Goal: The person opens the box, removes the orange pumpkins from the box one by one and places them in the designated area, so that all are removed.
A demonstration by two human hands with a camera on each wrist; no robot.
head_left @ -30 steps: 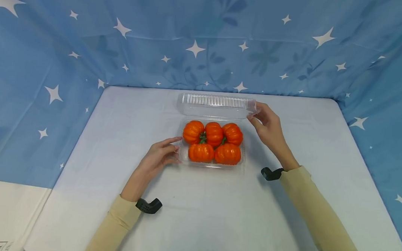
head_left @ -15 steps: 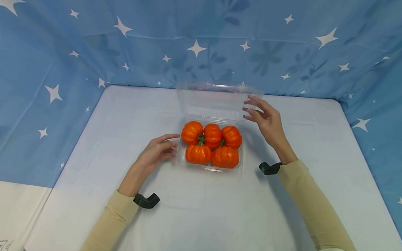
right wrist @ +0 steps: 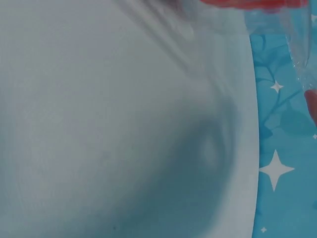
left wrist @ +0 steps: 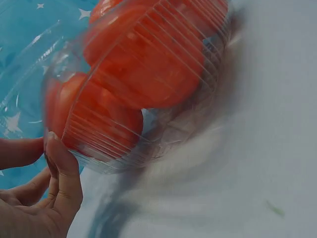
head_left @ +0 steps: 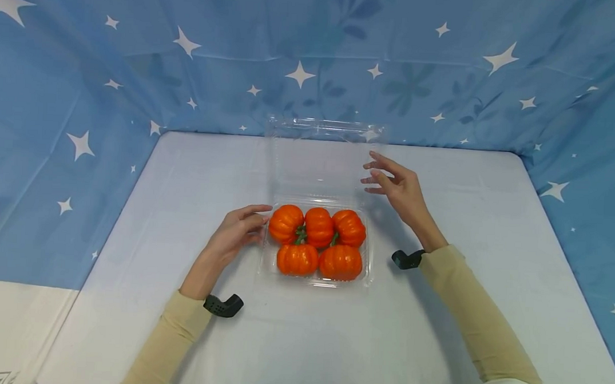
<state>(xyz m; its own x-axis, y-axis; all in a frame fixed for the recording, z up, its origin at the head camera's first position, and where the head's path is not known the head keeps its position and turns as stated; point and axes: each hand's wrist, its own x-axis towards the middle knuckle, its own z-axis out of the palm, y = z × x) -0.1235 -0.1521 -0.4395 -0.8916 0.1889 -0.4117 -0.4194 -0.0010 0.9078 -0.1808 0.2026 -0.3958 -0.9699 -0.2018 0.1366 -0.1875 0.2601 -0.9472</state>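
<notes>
Swinging the clear lid (head_left: 321, 164) up and away from the clear box (head_left: 314, 282) looked like the step in hand. The box lay just below the frame's centre, holding five orange pumpkins (head_left: 318, 227), with the lid raised above it. At its left side, the left hand (head_left: 231, 231) pinched the rim between thumb and finger. The right hand (head_left: 400, 193) had its fingers spread beside the lid's right edge; contact was hard to judge through such clear plastic. Next probably called for settling the lid while steadying the box. Compared with a second earlier, the lid's top edge sat higher in the frame, the box lower.
</notes>
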